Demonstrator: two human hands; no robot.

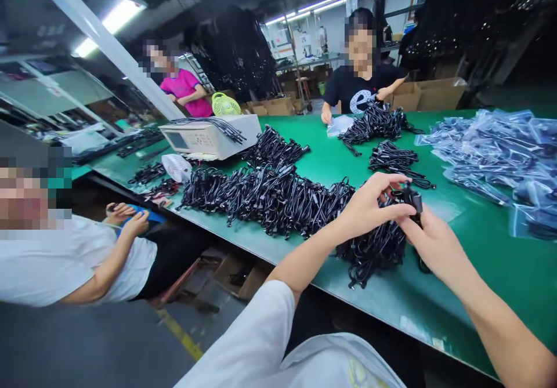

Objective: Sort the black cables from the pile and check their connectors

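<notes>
Above the green table, both my hands meet around a bundled black cable [412, 200] with a small dark block on it. My left hand [373, 205] reaches in from the left, thumb and fingers closed on the cable's upper part. Wrapped round the lower part is my right hand [435, 238]; its fingers are mostly hidden behind the cable. Part of the cable hangs below the hands. Just left of and under my hands lies a long heap of black cables [270, 199], running away along the table.
The green table [478, 283] carries a pile of bagged cables [500, 144] at right and a smaller cable bunch [394, 159]. A person in black [361, 86] sits opposite with another cable heap. A beige instrument [213, 136] and a person in white [87, 254] are left.
</notes>
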